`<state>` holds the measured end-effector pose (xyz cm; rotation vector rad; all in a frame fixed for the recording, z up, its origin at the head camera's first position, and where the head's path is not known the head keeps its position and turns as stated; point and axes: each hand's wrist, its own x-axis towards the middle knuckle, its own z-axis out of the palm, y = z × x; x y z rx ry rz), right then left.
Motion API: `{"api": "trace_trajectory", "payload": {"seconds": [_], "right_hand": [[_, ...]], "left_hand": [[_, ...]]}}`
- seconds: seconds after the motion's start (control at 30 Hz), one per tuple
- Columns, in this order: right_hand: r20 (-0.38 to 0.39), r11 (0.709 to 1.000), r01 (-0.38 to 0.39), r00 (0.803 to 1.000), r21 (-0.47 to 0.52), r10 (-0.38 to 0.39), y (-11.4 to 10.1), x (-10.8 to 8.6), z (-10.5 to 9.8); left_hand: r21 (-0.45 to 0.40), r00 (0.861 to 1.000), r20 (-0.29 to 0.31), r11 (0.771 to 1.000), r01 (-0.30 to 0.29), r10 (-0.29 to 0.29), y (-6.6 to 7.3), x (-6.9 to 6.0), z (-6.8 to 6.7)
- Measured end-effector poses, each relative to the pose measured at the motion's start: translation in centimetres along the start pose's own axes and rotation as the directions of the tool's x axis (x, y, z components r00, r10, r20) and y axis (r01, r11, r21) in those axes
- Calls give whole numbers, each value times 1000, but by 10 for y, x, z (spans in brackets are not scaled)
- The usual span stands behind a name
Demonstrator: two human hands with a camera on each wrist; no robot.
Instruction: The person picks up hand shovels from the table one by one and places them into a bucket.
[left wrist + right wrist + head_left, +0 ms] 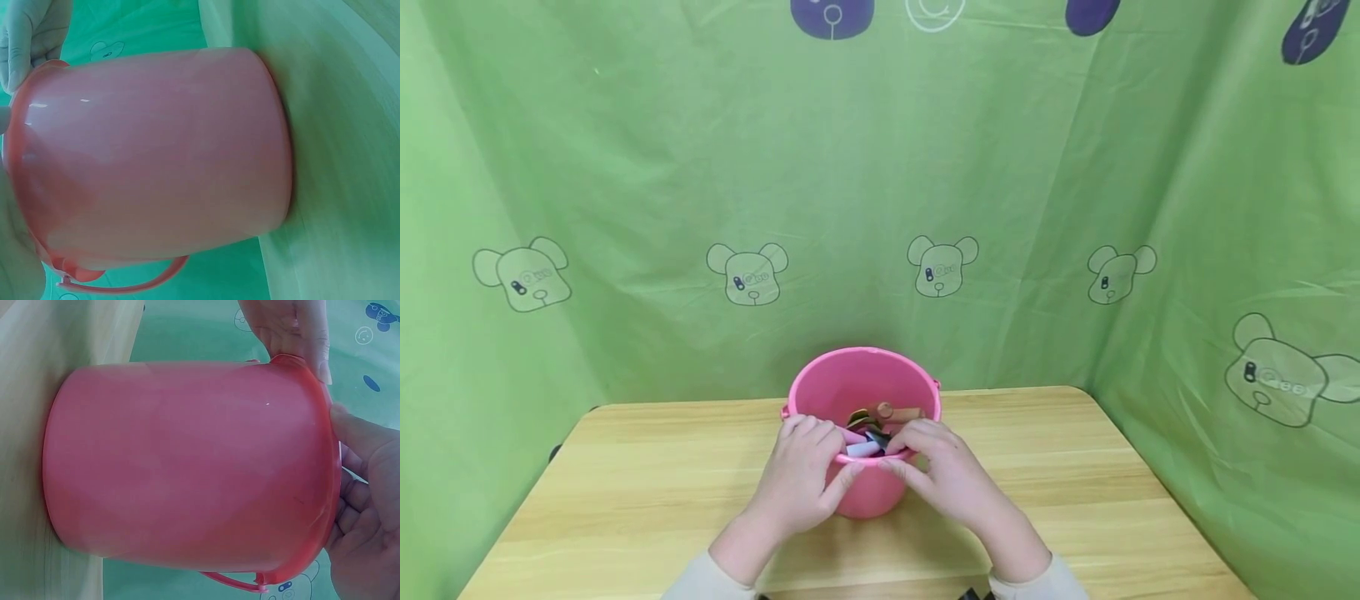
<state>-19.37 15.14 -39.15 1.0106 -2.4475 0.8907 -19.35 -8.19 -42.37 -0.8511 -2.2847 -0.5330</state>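
Note:
A pink bucket point(868, 492) stands upright on the wooden table, its handle point(137, 287) hanging down at the side. Inside lie several mixed pieces, among them a pale blue piece point(862, 449) and a tan cylinder point(905, 414); most are too small or covered to name. My left hand point(803, 471) grips the near left rim, thumb outside and fingers over the edge. On the near right rim my right hand point(943, 467) does the same, its thumb point(356, 428) against the outer wall. The two thumbs come close together at the front.
The wooden table point(662, 492) spreads around the bucket to both sides. A green cloth point(850, 167) printed with bear heads hangs behind the table and along its left and right sides.

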Motion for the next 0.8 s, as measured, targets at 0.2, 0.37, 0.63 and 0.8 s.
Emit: {"api": "trace_trajectory", "payload": {"seconds": [0.2, 0.37, 0.63, 0.8], "right_hand": [[8, 1000, -17, 1000, 0, 17, 0, 0, 0], [25, 1000, -18, 1000, 0, 18, -1, 1, -3], [60, 1000, -2, 998, -21, 3, -2, 4, -11], [48, 998, -13, 999, -55, 16, -4, 6, -22]], "left_hand": [[-41, 1000, 23, 999, 15, -14, 0, 1, -5], [-79, 996, 80, 996, 41, -34, 2, 4, -12], [-217, 975, 196, 966, 143, -101, -1, 10, -30], [-264, 962, 240, 944, 196, -133, -4, 11, -43]]}}
